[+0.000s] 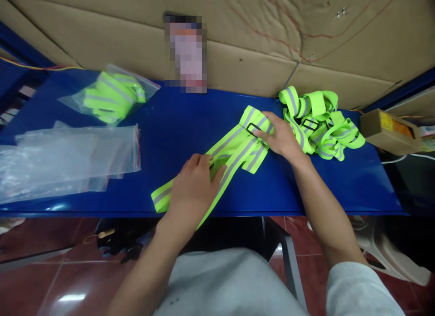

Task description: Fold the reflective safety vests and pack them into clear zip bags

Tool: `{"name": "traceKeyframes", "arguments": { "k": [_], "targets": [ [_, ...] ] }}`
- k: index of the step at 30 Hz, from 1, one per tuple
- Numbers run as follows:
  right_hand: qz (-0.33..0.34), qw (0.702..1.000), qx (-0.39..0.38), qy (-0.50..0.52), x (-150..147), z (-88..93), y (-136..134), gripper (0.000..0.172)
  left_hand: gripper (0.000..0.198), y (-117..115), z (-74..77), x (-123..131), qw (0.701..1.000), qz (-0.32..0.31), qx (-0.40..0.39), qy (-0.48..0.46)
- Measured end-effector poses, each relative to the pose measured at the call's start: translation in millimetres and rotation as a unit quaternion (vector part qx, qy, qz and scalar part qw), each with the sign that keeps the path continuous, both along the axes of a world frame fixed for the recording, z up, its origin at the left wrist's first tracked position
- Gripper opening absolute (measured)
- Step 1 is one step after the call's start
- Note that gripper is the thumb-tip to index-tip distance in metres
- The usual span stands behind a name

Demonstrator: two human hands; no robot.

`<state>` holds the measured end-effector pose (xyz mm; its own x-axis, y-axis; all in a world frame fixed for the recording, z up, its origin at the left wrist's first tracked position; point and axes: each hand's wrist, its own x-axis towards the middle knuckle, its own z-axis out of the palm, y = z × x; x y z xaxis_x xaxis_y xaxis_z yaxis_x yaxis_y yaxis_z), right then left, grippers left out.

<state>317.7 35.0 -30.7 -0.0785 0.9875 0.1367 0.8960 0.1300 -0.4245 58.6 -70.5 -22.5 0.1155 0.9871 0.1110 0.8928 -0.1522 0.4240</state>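
At centre on the blue table (pixel 163 116), my right hand (pixel 282 137) clamps its fingers on the far end of the reflective strap (pixel 238 158); my left hand (pixel 192 184) covers its near part, finger closure indeterminable.

Pixelation blurs the pinkish rectangular item (pixel 187 53) at upper centre; the frame's left edge crops the clear plastic bags (pixel 78 157); the left hand (pixel 194 182) covers part of the neon-yellow, grey-striped fabric strap (pixel 238 155).
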Motion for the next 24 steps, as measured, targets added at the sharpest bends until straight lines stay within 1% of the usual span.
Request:
{"name": "traceKeyframes", "arguments": {
  "k": [2, 4, 5, 7, 10, 12, 13, 14, 15, 16, 18, 20, 21, 24],
  "targets": [
    [0.001, 1.000, -0.001, 0.004, 0.8, -1.8, 1.8, 0.061, 0.031, 9.8, -3.1, -3.7, 0.997, -0.025, -0.056, -0.040],
    [0.004, 1.000, -0.002, 0.009, 1.6, -3.6, 3.5, 0.061, 0.031, 12.9, -5.4, -13.0, 0.985, -0.031, -0.115, -0.126],
    [0.005, 1.000, -0.003, 0.011, 1.9, -4.4, 4.1, 0.062, 0.031, 12.7, -5.8, -18.0, 0.972, -0.031, -0.146, -0.180],
    [0.004, 1.000, -0.004, 0.016, 2.2, -5.5, 4.7, 0.063, 0.034, 10.8, -4.9, -25.8, 0.932, -0.028, -0.211, -0.295],
    [0.006, 1.000, -0.002, 0.021, 2.1, -5.7, 4.3, 0.062, 0.050, 7.5, -1.4, -29.1, 0.847, -0.018, -0.295, -0.442],
    [0.009, 1.000, -0.001, 0.019, 1.8, -5.7, 3.5, 0.061, 0.063, 6.3, 0.9, -27.0, 0.797, 0.000, -0.318, -0.513],
    [0.010, 1.000, 0.000, 0.017, 1.6, -5.8, 3.1, 0.061, 0.068, 6.0, 1.6, -25.5, 0.780, 0.010, -0.318, -0.539],
    [0.010, 1.000, 0.002, 0.014, 1.6, -6.0, 2.7, 0.060, 0.071, 6.0, 2.0, -23.8, 0.771, 0.021, -0.312, -0.555],
    [0.010, 1.000, 0.004, 0.013, 1.5, -6.4, 2.3, 0.060, 0.071, 6.0, 1.9, -22.2, 0.773, 0.032, -0.300, -0.558],
    [0.011, 1.000, 0.007, 0.011, 1.5, -6.7, 2.0, 0.060, 0.068, 5.9, 1.4, -20.7, 0.784, 0.039, -0.287, -0.549],
    [0.011, 1.000, 0.011, 0.010, 1.4, -7.3, 1.6, 0.061, 0.065, 4.9, -0.9, -18.4, 0.826, 0.041, -0.264, -0.496],
    [0.012, 1.000, 0.011, 0.007, 1.1, -7.3, 1.4, 0.060, 0.062, 2.6, -3.6, -16.7, 0.873, 0.022, -0.258, -0.413],
    [0.012, 1.000, 0.009, 0.004, 0.9, -7.0, 1.4, 0.060, 0.059, 1.1, -4.4, -15.8, 0.892, 0.006, -0.262, -0.369],
    [0.008, 1.000, 0.002, -0.005, 0.1, -5.9, 1.2, 0.061, 0.050, -3.6, -3.5, -12.2, 0.927, -0.035, -0.269, -0.259]
  ]
}}
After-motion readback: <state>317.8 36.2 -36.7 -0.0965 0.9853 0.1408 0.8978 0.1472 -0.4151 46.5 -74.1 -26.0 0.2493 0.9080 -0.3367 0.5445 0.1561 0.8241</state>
